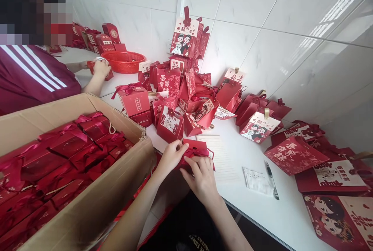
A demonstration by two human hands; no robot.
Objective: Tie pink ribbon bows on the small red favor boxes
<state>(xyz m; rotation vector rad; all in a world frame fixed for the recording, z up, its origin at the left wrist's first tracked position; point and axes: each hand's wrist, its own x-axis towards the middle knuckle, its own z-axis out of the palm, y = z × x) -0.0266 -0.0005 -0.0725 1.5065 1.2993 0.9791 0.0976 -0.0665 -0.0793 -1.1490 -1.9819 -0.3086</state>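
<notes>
Both my hands work on a small red gift box with a red ribbon (196, 148) at the near edge of the white table (279, 212). My left hand (170, 156) grips the box's left side, fingers curled around it. My right hand (201, 177) pinches the ribbon on the box's front. A lined sheet of paper (223, 157) lies just right of the box.
A cardboard carton (96, 200) full of red ribboned boxes stands at my left. A heap of red gift boxes (177, 99) fills the table's middle, with flat red bags (294, 154) at right. A pen (271, 179) and a small packet (256, 181) lie nearby. Another person's hand (101, 68) rests by a red basket (124, 60).
</notes>
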